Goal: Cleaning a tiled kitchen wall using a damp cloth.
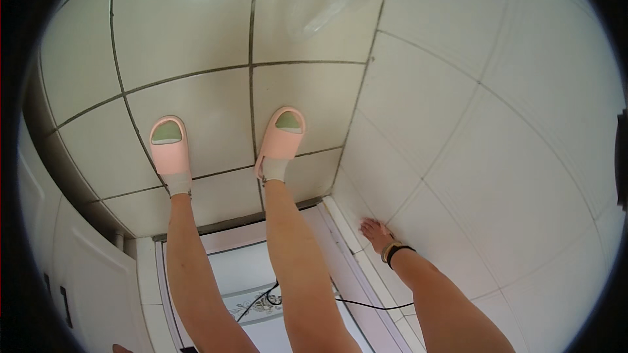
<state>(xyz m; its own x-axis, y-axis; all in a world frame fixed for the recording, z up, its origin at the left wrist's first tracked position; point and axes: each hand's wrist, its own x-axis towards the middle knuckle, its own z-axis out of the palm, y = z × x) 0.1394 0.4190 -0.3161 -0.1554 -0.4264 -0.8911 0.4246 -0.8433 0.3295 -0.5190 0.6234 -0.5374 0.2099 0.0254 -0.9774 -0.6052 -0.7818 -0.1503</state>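
My right hand (376, 235) is spread against the white wall tiles (441, 215), low on the right, with a black band and a lighter bracelet at the wrist. It holds nothing. Only a fingertip of my left hand (121, 349) shows at the bottom left edge; the remainder is out of view. Below me my feet, in white and green socks, stand on the floor in a left pink slide slipper (172, 157) and a right pink slide slipper (280, 143).
A clear plastic bag (324, 5) appears at the top over the tiled floor (186, 24). White cabinet doors (98, 284) with dark handles line the left. Behind my legs are a door frame (338, 250) and a patterned white panel (240, 262). A black cable (378, 308) crosses there.
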